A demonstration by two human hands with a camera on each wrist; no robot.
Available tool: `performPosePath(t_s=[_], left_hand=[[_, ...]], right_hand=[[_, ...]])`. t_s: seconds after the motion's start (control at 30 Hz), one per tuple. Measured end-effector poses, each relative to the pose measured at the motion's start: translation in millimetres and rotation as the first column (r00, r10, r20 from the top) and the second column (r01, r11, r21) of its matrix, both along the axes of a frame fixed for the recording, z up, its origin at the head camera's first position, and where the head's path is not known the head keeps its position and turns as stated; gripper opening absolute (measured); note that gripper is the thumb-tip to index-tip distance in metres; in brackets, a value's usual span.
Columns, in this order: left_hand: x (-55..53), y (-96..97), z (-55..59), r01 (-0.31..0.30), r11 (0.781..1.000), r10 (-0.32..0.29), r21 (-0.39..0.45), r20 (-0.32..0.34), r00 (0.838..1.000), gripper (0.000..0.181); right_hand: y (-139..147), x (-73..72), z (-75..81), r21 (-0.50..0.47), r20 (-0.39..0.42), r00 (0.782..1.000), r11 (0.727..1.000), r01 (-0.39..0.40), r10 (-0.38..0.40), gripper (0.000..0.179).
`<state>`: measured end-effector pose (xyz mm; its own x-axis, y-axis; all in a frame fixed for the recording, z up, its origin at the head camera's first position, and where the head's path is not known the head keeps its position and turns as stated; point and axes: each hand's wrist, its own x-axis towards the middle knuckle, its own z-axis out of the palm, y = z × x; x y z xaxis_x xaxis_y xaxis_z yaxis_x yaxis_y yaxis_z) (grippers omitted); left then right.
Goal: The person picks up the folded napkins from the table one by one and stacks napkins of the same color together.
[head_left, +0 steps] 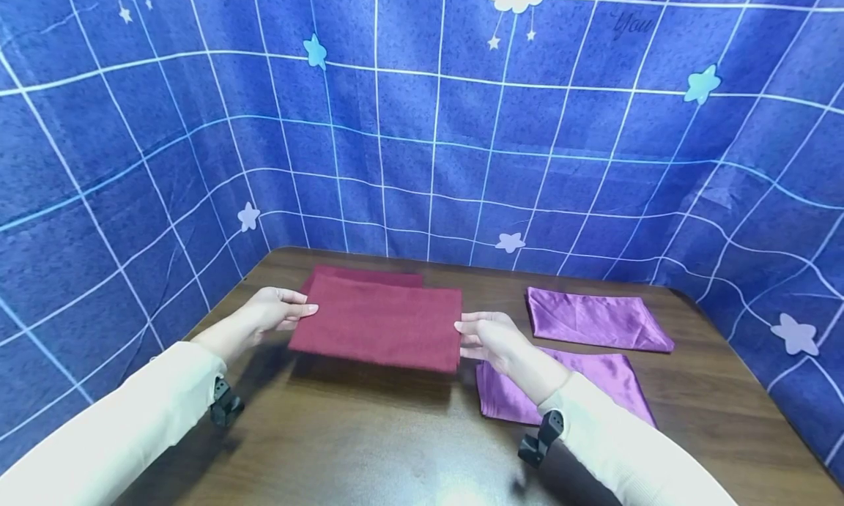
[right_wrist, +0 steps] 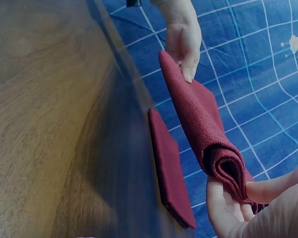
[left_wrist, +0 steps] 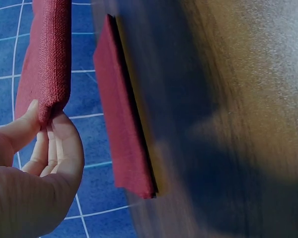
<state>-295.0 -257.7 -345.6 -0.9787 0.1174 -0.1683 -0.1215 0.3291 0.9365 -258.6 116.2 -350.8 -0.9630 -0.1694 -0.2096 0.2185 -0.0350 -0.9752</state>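
Folded dark-red knitted cloth (head_left: 379, 321) hangs above the brown wooden table (head_left: 369, 433), pinched at its ends by the left hand (head_left: 267, 314) and right hand (head_left: 493, 339); a second folded red cloth (head_left: 369, 277) lies beneath.

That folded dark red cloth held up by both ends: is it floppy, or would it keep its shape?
Probably soft, yet fairly firm as folded. The folded red cloth spans between the left hand and right hand with little sag, so its layers likely stiffen it. Its knit looks coarse in the wrist views, so it likely won't slip. Gripped at one end, it would probably droop.
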Motion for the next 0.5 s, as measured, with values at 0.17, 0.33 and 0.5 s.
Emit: performPosePath(t_s=[0.17,0.33,0.5], left_hand=[[-1.6,-0.6,2.2,-0.003,1.0,0.003,-0.016,-0.004,1.0,0.058],[-0.9,-0.2,4.5,-0.003,1.0,0.003,-0.002,0.002,1.0,0.054],[-0.9,-0.1,5.5,-0.008,0.999,0.008,0.046,0.004,1.0,0.046]], right_hand=[[-1.2,-1.1,1.8,-0.001,0.001,1.0,1.0,0.01,-0.01,0.043],[-3.5,-1.9,3.9,-0.017,0.007,1.0,1.0,0.011,-0.011,0.043],[-6.4,-2.6,5.8,-0.031,0.005,1.0,1.0,0.006,-0.006,0.043]])
